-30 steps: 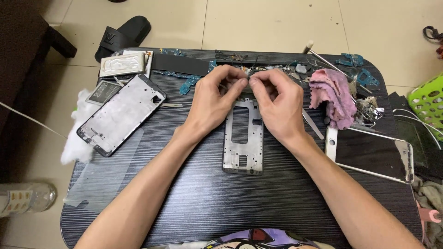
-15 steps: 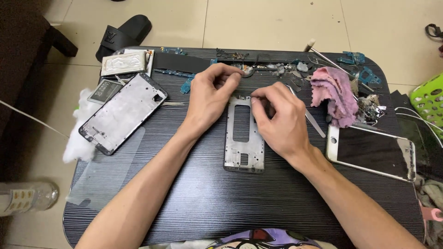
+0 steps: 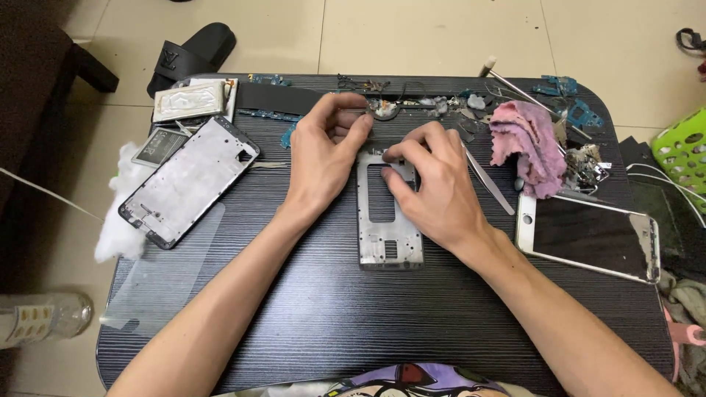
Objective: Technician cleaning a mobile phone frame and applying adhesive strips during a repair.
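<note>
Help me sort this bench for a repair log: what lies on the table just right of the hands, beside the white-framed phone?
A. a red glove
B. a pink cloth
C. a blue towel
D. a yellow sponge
B: a crumpled pink cloth lies above the white-framed phone, right of the right hand.

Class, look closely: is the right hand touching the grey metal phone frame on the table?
Touching: the head view shows the right hand with fingertips pressed onto the top of the phone frame.
</note>
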